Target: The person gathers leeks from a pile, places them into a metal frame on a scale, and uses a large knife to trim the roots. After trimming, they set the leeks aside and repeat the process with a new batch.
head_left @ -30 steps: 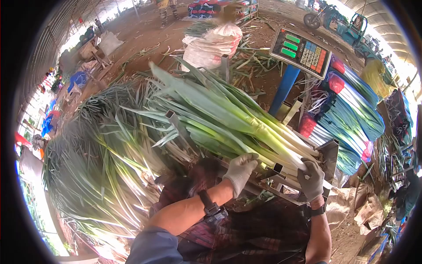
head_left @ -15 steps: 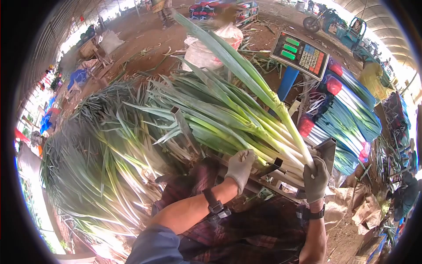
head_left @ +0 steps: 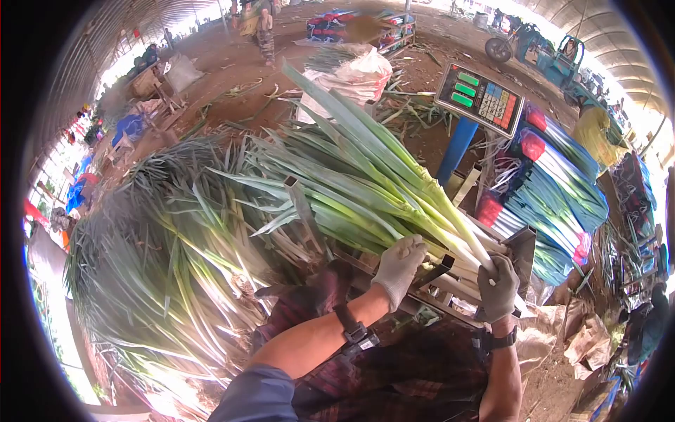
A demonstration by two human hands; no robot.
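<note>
My gloved right hand [head_left: 498,290] is closed around the white root end of a thick green onion [head_left: 457,218]. Its stalk lies slanted over a heap of green onions [head_left: 337,190], leaves pointing up and left. Metal posts [head_left: 302,211] hold this heap in a rack in front of me. My left hand [head_left: 399,269], also gloved, is curled shut at the near side of the heap, beside a short dark post [head_left: 434,271]. Whatever its fingers may grip is hidden.
A larger pile of green onions [head_left: 162,260] spreads to the left. A scale display [head_left: 479,98] stands on a blue post [head_left: 457,149] behind the rack. Wrapped bundles [head_left: 545,204] lie at right. Farther off are a white sack [head_left: 351,81], a three-wheeler [head_left: 541,49] and a person [head_left: 264,35].
The green onion in my right hand has come down onto the heap, and that hand has shifted slightly left. My left hand has moved a little right along the rack.
</note>
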